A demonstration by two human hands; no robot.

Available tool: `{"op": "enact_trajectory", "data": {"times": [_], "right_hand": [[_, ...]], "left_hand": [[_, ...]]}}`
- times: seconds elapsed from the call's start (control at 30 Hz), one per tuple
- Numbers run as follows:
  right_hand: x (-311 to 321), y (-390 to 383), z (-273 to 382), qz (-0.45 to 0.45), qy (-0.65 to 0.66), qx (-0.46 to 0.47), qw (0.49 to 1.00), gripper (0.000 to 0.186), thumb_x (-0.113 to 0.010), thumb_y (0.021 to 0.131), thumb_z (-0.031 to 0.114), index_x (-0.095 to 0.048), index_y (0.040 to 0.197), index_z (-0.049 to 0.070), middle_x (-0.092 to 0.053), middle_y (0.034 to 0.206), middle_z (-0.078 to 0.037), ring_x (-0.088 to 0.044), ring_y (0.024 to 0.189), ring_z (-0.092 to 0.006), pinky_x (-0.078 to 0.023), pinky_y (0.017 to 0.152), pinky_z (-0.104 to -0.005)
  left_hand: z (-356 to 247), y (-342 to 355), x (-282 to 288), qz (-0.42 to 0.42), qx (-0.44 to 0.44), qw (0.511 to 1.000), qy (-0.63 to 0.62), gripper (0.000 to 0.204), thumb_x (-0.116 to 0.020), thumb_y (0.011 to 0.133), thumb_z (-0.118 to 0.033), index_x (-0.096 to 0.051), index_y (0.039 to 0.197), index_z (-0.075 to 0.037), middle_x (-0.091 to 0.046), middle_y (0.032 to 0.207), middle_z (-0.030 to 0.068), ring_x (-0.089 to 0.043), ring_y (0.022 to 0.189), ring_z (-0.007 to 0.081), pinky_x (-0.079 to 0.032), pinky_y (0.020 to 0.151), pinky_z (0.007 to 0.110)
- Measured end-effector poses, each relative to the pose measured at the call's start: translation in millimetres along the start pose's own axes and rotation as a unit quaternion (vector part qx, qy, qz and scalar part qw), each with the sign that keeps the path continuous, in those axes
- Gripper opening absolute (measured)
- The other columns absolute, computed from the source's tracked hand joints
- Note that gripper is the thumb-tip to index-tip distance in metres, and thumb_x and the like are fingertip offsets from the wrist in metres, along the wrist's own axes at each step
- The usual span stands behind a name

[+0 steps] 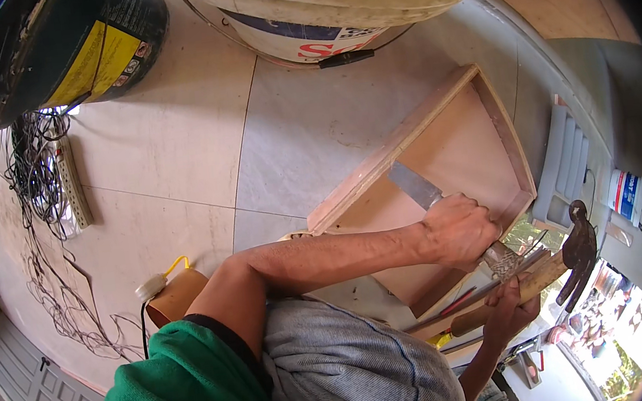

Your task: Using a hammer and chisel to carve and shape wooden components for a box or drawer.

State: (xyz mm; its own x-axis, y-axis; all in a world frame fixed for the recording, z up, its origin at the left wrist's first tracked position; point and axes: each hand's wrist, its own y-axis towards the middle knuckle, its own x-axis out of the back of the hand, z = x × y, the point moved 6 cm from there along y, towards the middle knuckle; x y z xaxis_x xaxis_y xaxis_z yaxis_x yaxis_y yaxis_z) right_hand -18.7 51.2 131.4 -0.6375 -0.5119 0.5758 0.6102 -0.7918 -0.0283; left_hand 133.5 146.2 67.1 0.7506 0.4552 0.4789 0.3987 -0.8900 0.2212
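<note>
My left hand [461, 232] is wrapped round a tool with a broad flat metal blade [416, 184]. Its rough, wrapped-looking handle [500, 259] sticks out behind my fist. The blade lies over a shallow wooden tray like a drawer [440, 133], its tip close to the tray's long plywood side. Below it, my right hand [514, 307] closes round the wooden handle of a claw hammer [580, 246], whose dark head is to the right of the tray. My left forearm crosses over the tray's lower corner and hides part of it.
A dirty white bucket [302, 32] and a dark bucket with a yellow label [75, 54] stand at the far side. Tangled wires [37, 173] lie beside a power strip [72, 185] at left. Near my left elbow is a brown cylinder [178, 297] with a yellow cord.
</note>
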Motion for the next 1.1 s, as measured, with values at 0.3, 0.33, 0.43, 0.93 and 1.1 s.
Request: {"op": "enact_trajectory", "data": {"times": [0.3,0.33,0.43,0.93,1.1], "right_hand": [[-4,-1,7,-0.004,0.009,-0.014,1.0,0.013,-0.055,0.087,0.009,-0.051,0.089,-0.004,-0.049,0.061,-0.005,-0.047,0.046,-0.0117,-0.04,0.042,-0.0262],[-3,-1,7,-0.008,0.011,-0.011,1.0,0.013,-0.055,0.087,0.008,-0.052,0.088,-0.004,-0.049,0.061,-0.005,-0.047,0.046,-0.0117,-0.04,0.042,-0.0264],[-1,-2,10,-0.005,0.002,-0.009,1.0,0.013,-0.056,0.086,0.008,-0.052,0.086,-0.004,-0.049,0.062,-0.006,-0.047,0.046,-0.0118,-0.04,0.042,-0.0267],[-12,-8,20,0.033,-0.026,0.016,0.999,0.017,-0.056,0.085,0.012,-0.05,0.092,-0.003,-0.05,0.063,-0.006,-0.048,0.047,-0.0114,-0.04,0.045,-0.0258],[-15,-10,25,0.019,-0.024,0.007,1.0,0.017,-0.056,0.086,0.012,-0.05,0.092,-0.003,-0.05,0.064,-0.006,-0.048,0.047,-0.0113,-0.04,0.046,-0.0256]], "left_hand": [[6,-9,2,-0.08,0.049,0.996,0.009,0.037,-0.074,0.061,-0.028,-0.056,0.084,-0.005,-0.061,0.065,0.0129,-0.063,0.061,0.0334,-0.048,0.054,0.045],[7,-9,3,-0.08,0.049,0.996,0.008,0.037,-0.074,0.061,-0.028,-0.056,0.084,-0.005,-0.061,0.065,0.0129,-0.063,0.061,0.0334,-0.048,0.054,0.045],[4,-11,10,-0.093,0.028,0.995,0.0,0.039,-0.075,0.06,-0.028,-0.054,0.084,-0.006,-0.06,0.064,0.0118,-0.062,0.058,0.0331,-0.047,0.052,0.045],[7,-14,21,-0.123,0.025,0.992,-0.029,0.041,-0.077,0.059,-0.033,-0.057,0.084,-0.008,-0.057,0.06,0.011,-0.06,0.056,0.034,-0.045,0.051,0.045],[8,-13,24,-0.134,0.029,0.99,-0.029,0.041,-0.077,0.06,-0.034,-0.057,0.084,-0.008,-0.057,0.061,0.0117,-0.059,0.055,0.0348,-0.044,0.051,0.045]]}}
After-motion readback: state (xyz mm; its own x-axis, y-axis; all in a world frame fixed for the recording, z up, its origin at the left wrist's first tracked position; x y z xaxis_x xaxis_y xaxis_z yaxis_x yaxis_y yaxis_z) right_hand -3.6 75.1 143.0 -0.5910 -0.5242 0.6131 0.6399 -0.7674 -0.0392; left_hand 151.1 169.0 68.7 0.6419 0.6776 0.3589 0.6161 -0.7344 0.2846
